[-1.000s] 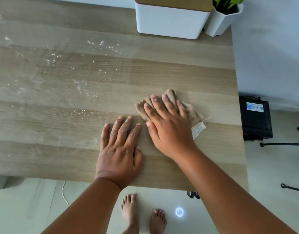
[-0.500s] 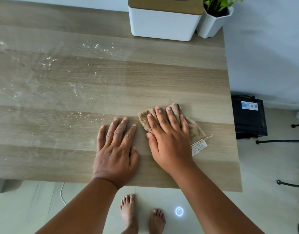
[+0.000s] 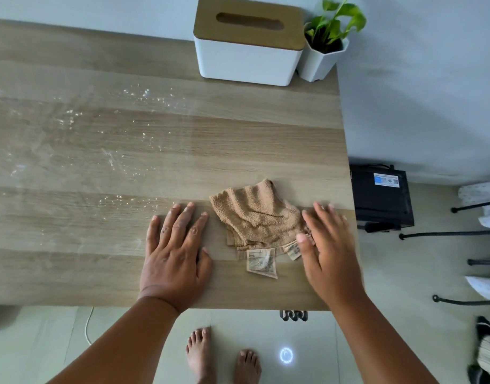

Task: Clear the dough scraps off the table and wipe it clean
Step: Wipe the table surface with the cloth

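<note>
A crumpled tan cloth (image 3: 256,214) with a printed care label lies on the wooden table (image 3: 238,139) near its right front corner. My left hand (image 3: 176,250) rests flat on the table just left of the cloth, fingers straight. My right hand (image 3: 328,250) hovers at the cloth's right edge with fingers extended and a little blurred; its thumb is at the cloth's hem. White flour specks and smears (image 3: 72,120) are scattered over the left and middle of the table.
A white tissue box (image 3: 248,59) with a wooden lid and a potted plant (image 3: 325,51) in a white pot stand at the table's back right. A black box (image 3: 381,198) sits on the floor beside the table's right edge. My bare feet show below the front edge.
My right hand has come off the top of the cloth and moved to its right side, leaving the cloth uncovered. The left hand has stayed flat in place.
</note>
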`<state>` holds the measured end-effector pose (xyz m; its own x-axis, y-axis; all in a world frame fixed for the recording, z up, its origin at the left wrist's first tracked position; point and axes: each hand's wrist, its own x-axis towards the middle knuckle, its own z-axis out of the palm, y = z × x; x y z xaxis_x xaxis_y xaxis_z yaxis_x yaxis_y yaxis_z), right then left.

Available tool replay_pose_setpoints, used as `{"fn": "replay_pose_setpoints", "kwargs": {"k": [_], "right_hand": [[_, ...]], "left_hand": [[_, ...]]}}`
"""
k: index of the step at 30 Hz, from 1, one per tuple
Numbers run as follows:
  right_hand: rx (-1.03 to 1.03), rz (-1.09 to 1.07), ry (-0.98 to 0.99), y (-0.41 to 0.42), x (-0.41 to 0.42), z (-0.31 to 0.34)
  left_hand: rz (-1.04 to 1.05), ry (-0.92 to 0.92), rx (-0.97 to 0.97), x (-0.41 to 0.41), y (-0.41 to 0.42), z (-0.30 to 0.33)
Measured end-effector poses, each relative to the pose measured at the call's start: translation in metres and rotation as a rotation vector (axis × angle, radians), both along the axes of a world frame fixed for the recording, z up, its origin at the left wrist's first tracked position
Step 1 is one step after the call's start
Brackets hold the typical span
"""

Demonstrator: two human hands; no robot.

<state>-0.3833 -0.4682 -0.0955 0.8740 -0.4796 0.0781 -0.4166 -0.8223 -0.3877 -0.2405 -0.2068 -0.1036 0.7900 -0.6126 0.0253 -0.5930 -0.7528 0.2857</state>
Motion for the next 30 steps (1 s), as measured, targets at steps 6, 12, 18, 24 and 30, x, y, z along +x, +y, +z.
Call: {"fn": "replay_pose_setpoints", "kwargs": {"k": [6, 12, 18, 24, 30], "right_hand": [[-0.130, 0.039, 0.129, 0.004, 0.003, -0.008], [-0.164, 0.043, 0.189, 0.003, 0.005, -0.006], [-0.141, 0.059, 0.297, 0.003, 0.008, -0.001], [-0.098, 0.060, 0.282, 0.002, 0.008, -0.001], [-0.067, 0.069, 0.231, 0.001, 0.005, -0.002]], "left_hand": [[-0.001, 0.015, 0.029, -0.001, -0.001, 0.003], [0.010, 0.007, 0.047, -0.002, -0.002, 0.005], [0.016, -0.010, 0.028, -0.006, -0.005, 0.008], [0.187, 0.013, -0.168, -0.012, -0.035, 0.017], [-0.050, 0.004, -0.167, -0.017, -0.122, 0.029]]}}
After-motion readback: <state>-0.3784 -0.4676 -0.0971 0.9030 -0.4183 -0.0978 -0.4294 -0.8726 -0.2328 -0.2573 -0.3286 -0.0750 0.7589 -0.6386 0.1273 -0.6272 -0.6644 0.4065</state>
